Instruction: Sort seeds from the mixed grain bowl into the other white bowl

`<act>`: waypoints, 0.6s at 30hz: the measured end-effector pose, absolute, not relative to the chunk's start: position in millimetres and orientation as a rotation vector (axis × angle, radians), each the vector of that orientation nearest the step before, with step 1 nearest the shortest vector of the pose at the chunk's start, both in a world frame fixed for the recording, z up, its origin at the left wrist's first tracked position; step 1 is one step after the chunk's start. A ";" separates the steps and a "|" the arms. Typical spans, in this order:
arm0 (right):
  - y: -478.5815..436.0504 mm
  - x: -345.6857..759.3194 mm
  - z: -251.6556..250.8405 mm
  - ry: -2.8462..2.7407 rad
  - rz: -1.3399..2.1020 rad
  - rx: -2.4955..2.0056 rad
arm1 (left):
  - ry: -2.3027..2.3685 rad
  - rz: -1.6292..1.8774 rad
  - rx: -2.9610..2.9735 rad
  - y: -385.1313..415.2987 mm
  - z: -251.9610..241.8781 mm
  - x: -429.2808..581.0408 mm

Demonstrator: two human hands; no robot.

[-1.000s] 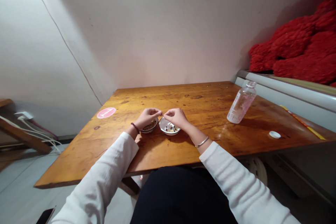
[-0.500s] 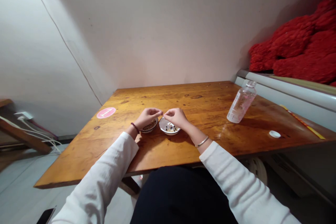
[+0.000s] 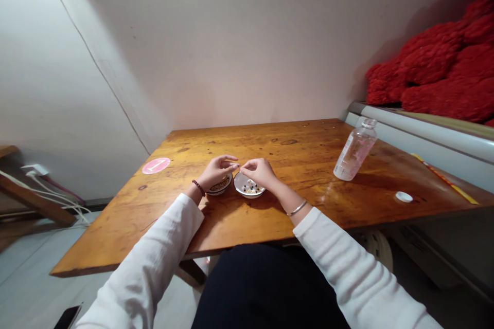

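My left hand [image 3: 218, 170] is above a small bowl [image 3: 219, 193] of brown grain-like bits, its thumb and fingers apart. Close to its fingertips, my right hand [image 3: 259, 170] is closed in a pinch, with the tips of thumb and forefinger together. Whatever sits in that pinch is too small to make out. Below the right hand stands a white bowl [image 3: 238, 185] with a dark rim, holding several black and pale yellowish beads or seeds. Each hand partly covers the bowl under it.
On the wooden table [image 3: 309, 146], a clear plastic bottle [image 3: 353, 157] stands uncapped at the right, near a white cap [image 3: 404, 197] and a yellow strip [image 3: 447, 180]. A pink round sticker [image 3: 156, 166] is at the left. Red fluffy cloth [image 3: 436, 67] is piled beyond the table's right side.
The thumb and fingers of my left hand have parted from a pinch, the fingers lifting slightly. My right hand keeps its pinch in nearly the same place. The bowls have not moved.
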State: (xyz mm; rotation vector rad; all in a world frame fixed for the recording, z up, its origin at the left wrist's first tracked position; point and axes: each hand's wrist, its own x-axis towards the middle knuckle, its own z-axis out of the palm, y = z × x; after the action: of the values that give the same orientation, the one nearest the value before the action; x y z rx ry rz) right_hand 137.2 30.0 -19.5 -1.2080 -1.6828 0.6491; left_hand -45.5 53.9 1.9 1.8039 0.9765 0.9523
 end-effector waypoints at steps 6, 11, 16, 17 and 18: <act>31.9 137.1 -22.3 -1.690 0.658 -1.200 | 0.981 0.953 1.801 55.0 0.8 -46.1; 33.6 137.5 -24.5 -1.688 0.655 -1.184 | 0.977 0.947 1.807 55.9 0.2 -46.2; 34.9 137.2 -25.8 -1.697 0.639 -1.186 | 0.966 0.974 1.792 57.5 -1.0 -46.5; 35.0 137.2 -25.9 -1.697 0.639 -1.185 | 0.964 0.974 1.790 57.8 -1.2 -46.5; 35.0 137.1 -25.9 -1.698 0.640 -1.184 | 0.963 0.973 1.787 57.9 -1.2 -46.5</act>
State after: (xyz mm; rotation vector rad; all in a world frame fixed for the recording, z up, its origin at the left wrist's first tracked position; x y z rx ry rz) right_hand 137.1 35.0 -25.9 -1.1841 -1.6980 0.6401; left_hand -46.5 57.9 -1.2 1.7874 0.9634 0.9730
